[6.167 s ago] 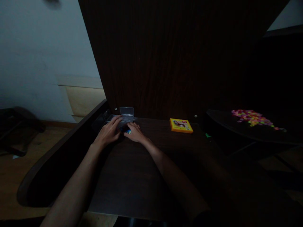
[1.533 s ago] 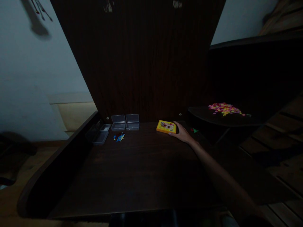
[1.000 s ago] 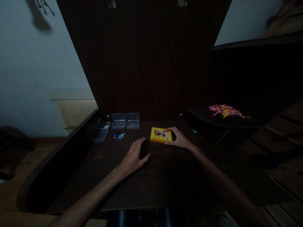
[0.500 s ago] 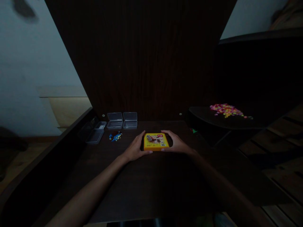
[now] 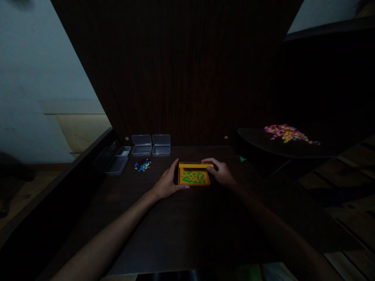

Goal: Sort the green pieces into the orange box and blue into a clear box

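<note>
A shallow yellow-orange box (image 5: 194, 183) rests on the dark tabletop in front of me, with small green pieces (image 5: 191, 177) scattered over its floor. My left hand (image 5: 167, 182) grips the box's left side, thumb along the near edge and fingers at the far corner. Above the box's far part, the yellow lid (image 5: 195, 166) is tipped up on edge. My right hand (image 5: 220, 171) pinches the right end of that lid between thumb and fingers. The lid's printed face is turned away from view.
Two clear plastic cases (image 5: 142, 150) stand with lids raised at the back; another clear case (image 5: 116, 164) lies farther left. Beside them is a pile of blue, yellow and dark pieces (image 5: 143, 165). Pink and yellow beads (image 5: 287, 133) cover part of a raised shelf (image 5: 263, 142) at right.
The lid, flat on the box before with its printed face up, is now tilted up by my right hand, showing the green pieces inside. My left hand has stayed at the box's left side.
</note>
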The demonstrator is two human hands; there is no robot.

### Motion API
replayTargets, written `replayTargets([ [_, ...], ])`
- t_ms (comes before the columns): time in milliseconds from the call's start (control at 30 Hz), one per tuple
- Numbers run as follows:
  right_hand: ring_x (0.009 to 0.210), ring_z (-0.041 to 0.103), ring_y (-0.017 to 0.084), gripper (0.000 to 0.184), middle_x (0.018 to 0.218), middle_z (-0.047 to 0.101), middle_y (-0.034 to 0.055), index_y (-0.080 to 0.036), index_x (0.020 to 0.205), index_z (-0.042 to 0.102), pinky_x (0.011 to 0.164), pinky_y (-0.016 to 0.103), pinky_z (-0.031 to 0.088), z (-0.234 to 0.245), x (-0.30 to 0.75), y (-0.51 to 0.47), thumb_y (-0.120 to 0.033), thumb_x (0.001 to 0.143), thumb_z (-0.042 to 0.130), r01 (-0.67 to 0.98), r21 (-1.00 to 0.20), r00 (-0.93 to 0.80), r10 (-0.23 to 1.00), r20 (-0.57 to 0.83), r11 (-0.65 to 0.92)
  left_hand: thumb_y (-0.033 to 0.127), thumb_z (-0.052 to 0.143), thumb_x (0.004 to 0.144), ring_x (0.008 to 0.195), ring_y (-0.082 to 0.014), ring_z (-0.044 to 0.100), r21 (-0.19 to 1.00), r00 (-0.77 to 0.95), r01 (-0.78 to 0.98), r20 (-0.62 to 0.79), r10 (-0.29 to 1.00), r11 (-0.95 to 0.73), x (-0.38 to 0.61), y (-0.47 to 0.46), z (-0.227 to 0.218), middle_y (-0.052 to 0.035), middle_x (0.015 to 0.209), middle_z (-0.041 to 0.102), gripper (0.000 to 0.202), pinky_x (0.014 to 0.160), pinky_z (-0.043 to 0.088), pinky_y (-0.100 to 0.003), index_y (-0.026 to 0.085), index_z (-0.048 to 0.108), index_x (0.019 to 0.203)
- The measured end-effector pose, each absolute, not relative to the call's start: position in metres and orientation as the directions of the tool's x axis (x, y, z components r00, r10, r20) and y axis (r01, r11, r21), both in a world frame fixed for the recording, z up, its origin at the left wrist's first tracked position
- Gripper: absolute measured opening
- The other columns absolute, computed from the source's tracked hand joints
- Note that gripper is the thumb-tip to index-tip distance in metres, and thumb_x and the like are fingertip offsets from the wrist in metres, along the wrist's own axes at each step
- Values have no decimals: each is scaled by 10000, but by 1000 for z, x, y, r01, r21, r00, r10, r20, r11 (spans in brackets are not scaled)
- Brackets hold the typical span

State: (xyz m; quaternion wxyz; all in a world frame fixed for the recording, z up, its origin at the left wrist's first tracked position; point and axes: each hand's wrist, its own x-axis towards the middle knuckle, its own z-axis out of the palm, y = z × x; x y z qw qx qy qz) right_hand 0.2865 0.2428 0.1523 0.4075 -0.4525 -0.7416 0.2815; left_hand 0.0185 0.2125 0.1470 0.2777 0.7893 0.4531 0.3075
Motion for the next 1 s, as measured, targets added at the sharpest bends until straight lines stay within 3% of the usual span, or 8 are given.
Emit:
replayTargets([
  [167,750,627,206,349,753,675,38,-177,831,651,707,314,507,148,289,248,-475,870,473,453,-794,-206,914,349,405,495,716,722,1382,-297,357,696,403,570,225,887,-436,18,210,145,-149,1501,365,992,1144,315,-476,199,163,1491],
  [300,677,607,181,360,709,635,22,-177,763,610,656,301,516,148,285,249,-505,854,493,399,-842,-154,932,328,363,471,675,773,1386,-291,350,672,429,593,203,880,-444,17,209,146,-134,1496,380,900,1158,287,-493,198,197,1486],
  [500,674,609,174,379,754,629,21,-191,760,587,477,263,531,153,278,249,-568,747,619,136,-956,-43,965,257,261,317,616,843,1432,-253,254,654,515,478,332,790,-586,15,208,146,-120,1557,253,744,1174,256,-466,220,238,1476],
  [633,613,595,145,354,719,616,4,-188,729,573,408,225,504,160,277,247,-499,661,729,-32,-988,0,988,152,152,296,549,891,1448,-244,197,638,545,399,413,730,-659,13,209,144,-101,1588,141,618,1171,253,-449,238,307,1456],
  [833,577,589,114,274,785,652,10,-180,853,627,384,184,476,169,277,240,-328,662,755,-242,-970,-112,993,20,-7,343,543,897,1448,-229,168,634,526,350,477,705,-690,13,208,149,-52,1596,93,675,1169,238,-452,322,218,1488],
  [1000,370,457,73,244,596,602,0,-126,863,643,261,162,316,171,271,232,-323,724,681,-245,-944,-276,949,-153,-223,363,568,879,1443,-255,185,648,541,363,438,718,-669,13,204,158,-57,1586,125,698,1161,252,-490,303,232,1488],
])
